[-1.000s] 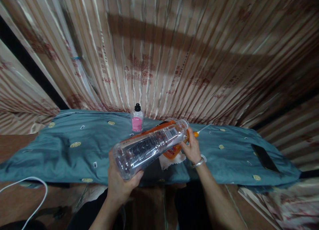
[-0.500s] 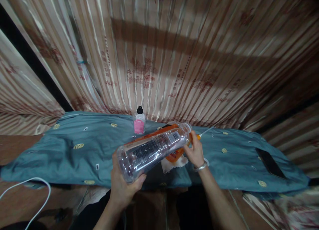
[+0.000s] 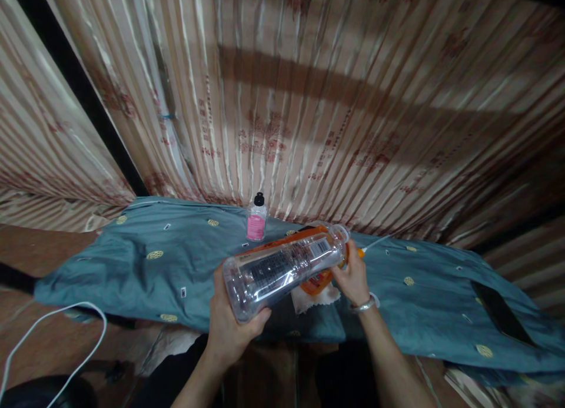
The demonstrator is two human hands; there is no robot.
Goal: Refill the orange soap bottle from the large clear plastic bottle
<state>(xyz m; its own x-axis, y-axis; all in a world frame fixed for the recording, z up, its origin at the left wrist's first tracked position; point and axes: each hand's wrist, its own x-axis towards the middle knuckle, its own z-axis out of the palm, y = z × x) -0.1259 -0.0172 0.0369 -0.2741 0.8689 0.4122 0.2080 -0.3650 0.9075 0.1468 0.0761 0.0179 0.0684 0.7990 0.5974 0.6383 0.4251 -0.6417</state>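
A large clear plastic bottle with a dark printed label is tilted over the cloth, its neck toward the upper right. My left hand grips its base end from below. My right hand is closed at the neck end; whether it also touches the bottle beneath, I cannot tell. Partly hidden under the clear bottle is an orange bottle with a yellow-orange part and a pale tube pointing right. A white tissue lies beneath it.
A small clear bottle with a pink label and black cap stands behind on the teal patterned cloth. A black phone lies at the right. Striped curtains hang behind. A white cable loops at the lower left.
The view has shifted, so everything appears slightly further right. Both hands keep their hold on the clear bottle, with its tilt about the same.
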